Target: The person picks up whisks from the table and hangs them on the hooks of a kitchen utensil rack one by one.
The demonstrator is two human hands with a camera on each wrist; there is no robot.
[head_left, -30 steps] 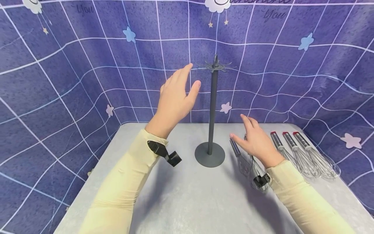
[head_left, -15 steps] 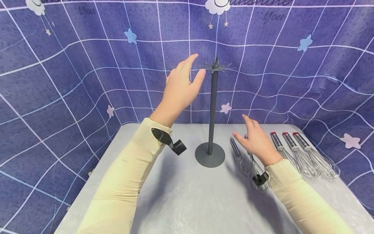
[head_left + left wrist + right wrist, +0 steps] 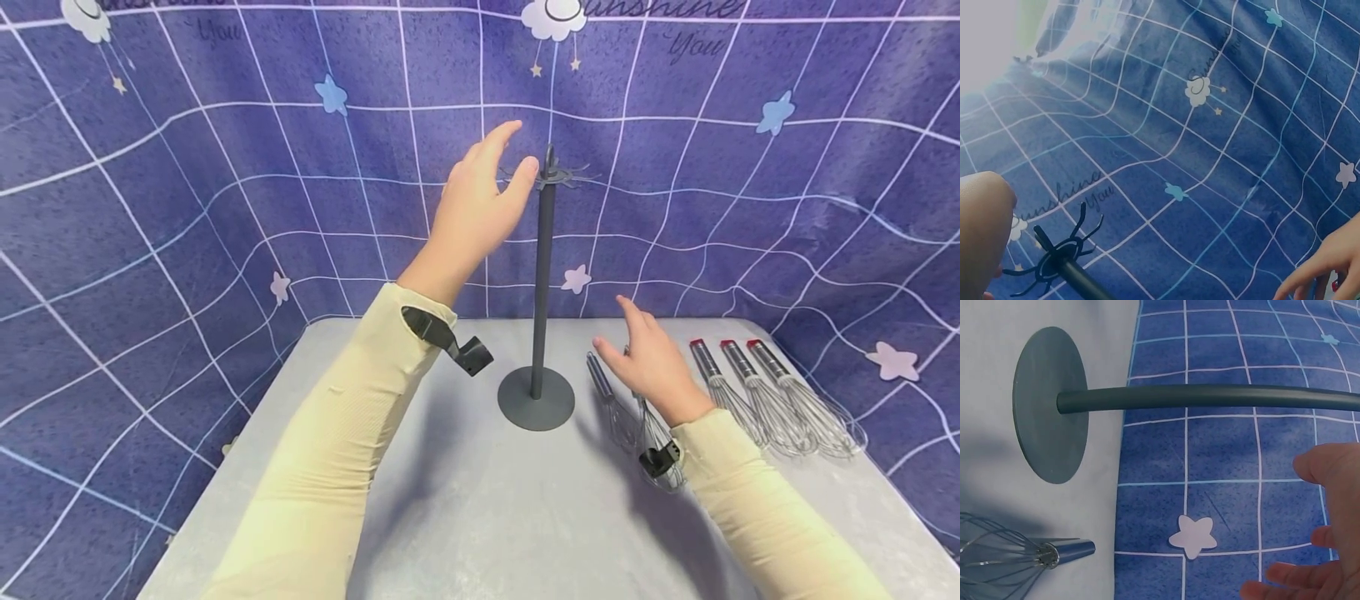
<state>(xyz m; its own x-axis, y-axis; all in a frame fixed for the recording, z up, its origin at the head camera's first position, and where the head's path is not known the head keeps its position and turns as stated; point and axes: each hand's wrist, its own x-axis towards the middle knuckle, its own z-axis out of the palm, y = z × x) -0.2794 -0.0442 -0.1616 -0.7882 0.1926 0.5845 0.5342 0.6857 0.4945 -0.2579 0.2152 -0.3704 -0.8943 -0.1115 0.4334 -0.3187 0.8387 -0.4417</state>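
Note:
A dark grey utensil stand [image 3: 543, 283] rises upright from a round base, with a ring of curved hooks [image 3: 1060, 253] at its top. My left hand [image 3: 483, 200] is raised beside those hooks, thumb and fingers apart, holding nothing; its thumb tip overlaps the hook ring in the head view. Lower down on the right, my right hand [image 3: 656, 362] hovers with fingers spread over a whisk [image 3: 654, 429], whose handle it partly hides. A smaller whisk [image 3: 602, 379] lies between that hand and the stand's base; a whisk [image 3: 1050, 555] also shows in the right wrist view.
Three whisks [image 3: 750, 375] with red-tipped handles lie side by side at the right of the pale grey table [image 3: 480, 517]. Behind and around the table hangs a blue-purple cloth [image 3: 390, 233] with white grid lines, stars and clouds.
My left hand has moved up and to the right, from left of the stand to right by its hooks. My right hand has barely moved, and the whisks lie as before.

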